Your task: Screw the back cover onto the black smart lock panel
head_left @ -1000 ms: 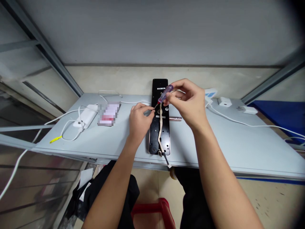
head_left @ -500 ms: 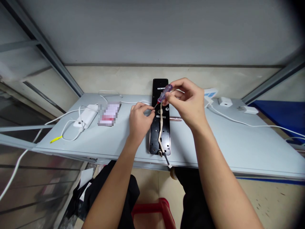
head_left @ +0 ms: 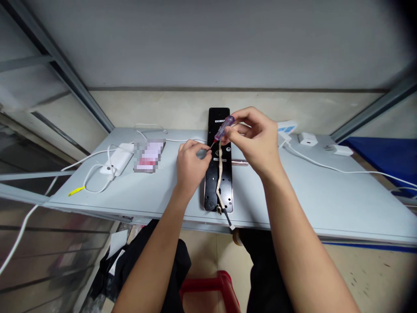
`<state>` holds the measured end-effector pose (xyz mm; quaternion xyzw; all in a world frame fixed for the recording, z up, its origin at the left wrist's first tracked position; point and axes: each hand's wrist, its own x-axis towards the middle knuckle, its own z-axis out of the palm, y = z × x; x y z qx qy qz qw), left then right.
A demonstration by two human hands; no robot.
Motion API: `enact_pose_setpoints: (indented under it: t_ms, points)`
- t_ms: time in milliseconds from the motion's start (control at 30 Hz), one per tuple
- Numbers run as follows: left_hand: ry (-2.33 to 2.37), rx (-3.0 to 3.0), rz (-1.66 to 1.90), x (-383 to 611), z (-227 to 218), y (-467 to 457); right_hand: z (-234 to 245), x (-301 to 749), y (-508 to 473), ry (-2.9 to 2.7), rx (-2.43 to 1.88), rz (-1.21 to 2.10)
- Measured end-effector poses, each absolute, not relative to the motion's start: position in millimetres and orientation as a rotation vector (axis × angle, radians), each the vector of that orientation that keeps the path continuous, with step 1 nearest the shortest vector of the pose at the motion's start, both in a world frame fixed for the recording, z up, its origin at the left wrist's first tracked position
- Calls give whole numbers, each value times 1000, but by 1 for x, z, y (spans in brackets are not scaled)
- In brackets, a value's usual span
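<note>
A red stool is positioned below the front edge of the grey worktop. At that edge is the white connector of a beige-wrapped cable, which runs lengthwise along the black panel. The panel lies flat at the middle of the worktop, oriented front to back; a metallic bar projects from its right side. The left hand is at the panel's left edge, thumb and index fingertips nearly meeting at the tip of the screwdriver; what they grip cannot be told. The right hand pinches the screwdriver's purple handle, holding it tilted over the panel. A white block and a phone lie to the left; two white plugs lie farther back, right. Behind stands a pale wall
</note>
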<state>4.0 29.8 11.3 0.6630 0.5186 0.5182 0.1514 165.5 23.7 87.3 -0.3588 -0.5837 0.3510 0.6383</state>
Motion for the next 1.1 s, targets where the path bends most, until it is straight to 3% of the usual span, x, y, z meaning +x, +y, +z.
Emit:
enact_pose_setpoints:
  t_ms: [1100]
  points:
    - [1490, 1896, 1247, -7, 2, 36, 78, 169, 43, -1443, -820, 614]
